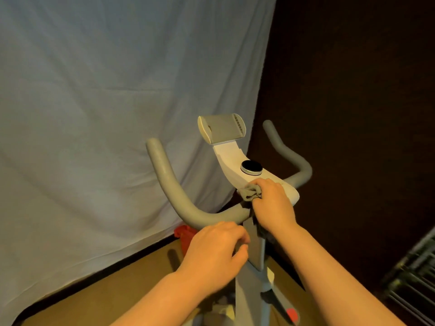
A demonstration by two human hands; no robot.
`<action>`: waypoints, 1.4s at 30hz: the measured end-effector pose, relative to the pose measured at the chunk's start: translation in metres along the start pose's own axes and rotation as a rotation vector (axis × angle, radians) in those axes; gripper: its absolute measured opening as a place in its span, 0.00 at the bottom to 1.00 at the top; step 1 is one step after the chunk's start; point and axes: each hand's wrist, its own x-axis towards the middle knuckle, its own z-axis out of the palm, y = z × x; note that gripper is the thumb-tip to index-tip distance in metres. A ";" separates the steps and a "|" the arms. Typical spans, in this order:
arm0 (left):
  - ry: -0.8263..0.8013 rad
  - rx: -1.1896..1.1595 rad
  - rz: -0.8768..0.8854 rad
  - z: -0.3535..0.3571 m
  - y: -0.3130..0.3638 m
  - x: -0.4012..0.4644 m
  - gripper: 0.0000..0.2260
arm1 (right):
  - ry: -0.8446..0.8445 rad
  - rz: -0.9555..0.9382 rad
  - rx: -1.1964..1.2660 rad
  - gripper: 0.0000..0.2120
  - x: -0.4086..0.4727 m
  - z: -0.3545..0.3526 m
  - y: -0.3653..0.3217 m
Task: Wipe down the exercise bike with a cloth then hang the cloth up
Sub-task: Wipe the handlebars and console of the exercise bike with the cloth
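Both forearms come in from the bottom edge, bare, reaching forward and angled a bit toward each other. The right hand (pixel 273 203) is further out and higher, knuckles up, fingers curled tight around a bunched grey cloth (pixel 250 192), pressing down with the wrist fairly straight. The left hand (pixel 216 252) sits lower and closer to the body, back of the hand facing the camera, fingers curled with the thumb tucked in on the right side. Can't really tell what it's gripping, if anything.

Dim, warm-tinted light; right side falls dark; edges blurred and bowed.
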 end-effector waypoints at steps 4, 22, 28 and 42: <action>-0.065 -0.027 0.015 -0.005 -0.014 -0.008 0.05 | 0.041 -0.088 0.101 0.24 -0.046 0.021 -0.017; -0.175 -0.194 0.163 -0.042 -0.048 -0.002 0.06 | 0.299 0.177 0.233 0.14 -0.073 0.036 -0.032; -0.141 -0.226 0.164 -0.045 -0.050 -0.004 0.05 | 0.406 0.147 0.171 0.12 -0.083 0.059 -0.047; 0.094 -0.024 0.127 -0.034 -0.033 0.012 0.04 | 0.149 0.017 -0.145 0.12 -0.028 0.017 -0.008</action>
